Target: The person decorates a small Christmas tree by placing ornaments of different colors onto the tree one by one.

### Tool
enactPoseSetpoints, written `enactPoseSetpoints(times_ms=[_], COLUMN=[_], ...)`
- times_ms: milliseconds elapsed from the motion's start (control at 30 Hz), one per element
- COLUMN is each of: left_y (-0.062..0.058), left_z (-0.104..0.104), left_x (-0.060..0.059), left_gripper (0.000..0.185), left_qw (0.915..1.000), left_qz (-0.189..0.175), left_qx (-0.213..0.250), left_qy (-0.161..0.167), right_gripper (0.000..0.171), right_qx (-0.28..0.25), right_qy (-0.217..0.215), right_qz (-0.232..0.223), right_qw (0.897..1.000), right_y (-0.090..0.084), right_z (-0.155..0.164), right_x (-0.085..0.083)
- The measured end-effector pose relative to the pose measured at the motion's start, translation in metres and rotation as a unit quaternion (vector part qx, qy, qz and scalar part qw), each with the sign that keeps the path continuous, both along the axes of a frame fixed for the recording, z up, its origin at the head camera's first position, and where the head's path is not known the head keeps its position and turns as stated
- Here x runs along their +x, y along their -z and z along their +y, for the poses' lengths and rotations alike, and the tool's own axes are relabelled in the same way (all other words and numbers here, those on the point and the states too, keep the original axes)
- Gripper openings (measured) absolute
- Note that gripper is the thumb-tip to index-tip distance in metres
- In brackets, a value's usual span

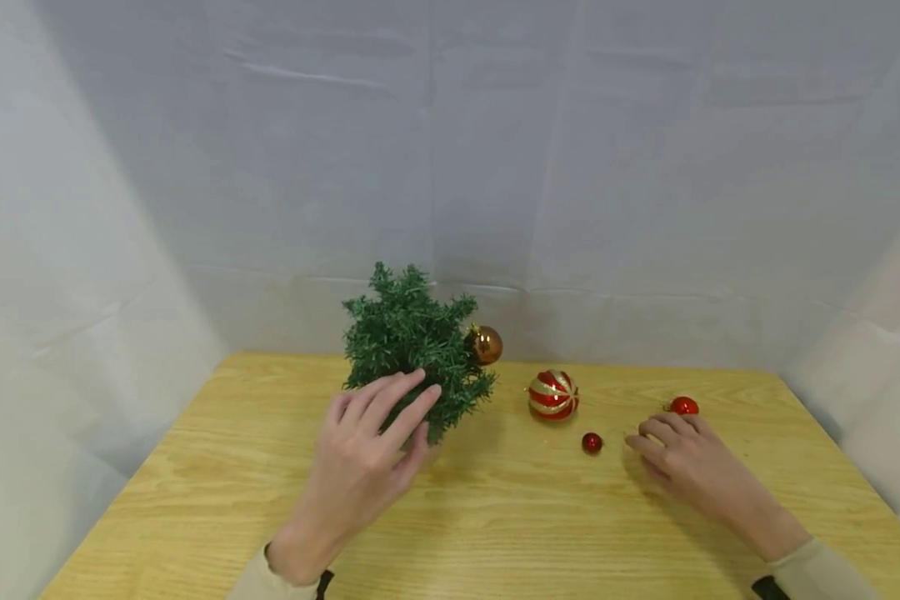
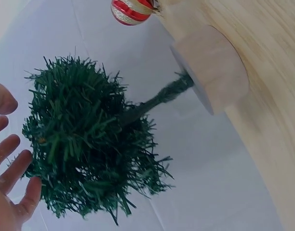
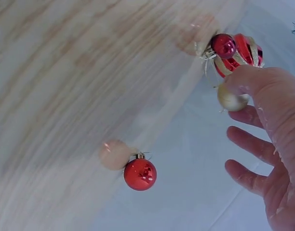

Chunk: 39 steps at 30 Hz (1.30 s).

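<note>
I see one little green tree [image 1: 412,346] on the wooden table [image 1: 495,533]. My left hand [image 1: 367,462] is just in front of it. My left fingers [image 1: 390,400] are spread out and straight, and their tips sit at the needles near the bottom of the tree. I cannot tell if they really press on it. The tree stands on one round wooden base [image 2: 212,67].

I count five balls. One brown ball [image 1: 486,345] hangs on the tree, on the far side from my left fingers. One big red and gold striped ball [image 1: 552,394] lies on the table between my two hands. One tiny dark red ball [image 1: 592,442] lies just beside my right fingertips. One bright red ball [image 1: 683,406] lies just behind my right hand [image 1: 682,462]. One small gold ball [image 3: 232,99] is at the tip of my right thumb, and I seem to pinch it there. My other right fingers [image 3: 251,144] are loose and a bit apart.
</note>
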<state>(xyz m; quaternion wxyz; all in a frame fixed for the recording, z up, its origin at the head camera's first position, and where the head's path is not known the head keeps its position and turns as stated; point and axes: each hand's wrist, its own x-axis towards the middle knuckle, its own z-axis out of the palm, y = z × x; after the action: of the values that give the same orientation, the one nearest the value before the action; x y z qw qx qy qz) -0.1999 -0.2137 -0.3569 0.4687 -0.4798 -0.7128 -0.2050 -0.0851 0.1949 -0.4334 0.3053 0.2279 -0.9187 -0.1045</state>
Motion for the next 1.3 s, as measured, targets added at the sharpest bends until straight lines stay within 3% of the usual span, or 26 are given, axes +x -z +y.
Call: enactPoseSetpoints(times_ms=[33,333,500,900,1300], left_y=[0.000,0.004,0.009,0.012,0.014], left_z=[-0.001,-0.014,-0.017,-0.021,-0.023], left_x=[0.000,-0.004,-0.007,-0.013,-0.013], left_gripper=[0.034,0.034,0.033,0.035,0.035], left_qw=[1.0000,0.9998,0.9998,0.9999,0.9998], left_qz=[0.001,-0.005,-0.012,-0.007,-0.011], left_qx=[0.004,0.001,-0.003,0.001,-0.007], left_qy=[-0.002,-0.019,-0.017,-0.014,-0.014], right_gripper=[0.066,0.062,0.060,0.052,0.040], right_qx=[-0.002,-0.025,-0.063,-0.147,-0.187], right_qy=[-0.004,-0.021,-0.029,-0.044,-0.113], right_qz=[0.007,0.041,0.057,0.079,0.135], right_qw=[1.000,0.999,0.996,0.985,0.966], right_y=[-0.001,-0.010,-0.012,-0.033,-0.055], right_z=[-0.001,-0.005,-0.005,-0.016,-0.037], right_x=[0.000,0.002,0.004,0.014,0.016])
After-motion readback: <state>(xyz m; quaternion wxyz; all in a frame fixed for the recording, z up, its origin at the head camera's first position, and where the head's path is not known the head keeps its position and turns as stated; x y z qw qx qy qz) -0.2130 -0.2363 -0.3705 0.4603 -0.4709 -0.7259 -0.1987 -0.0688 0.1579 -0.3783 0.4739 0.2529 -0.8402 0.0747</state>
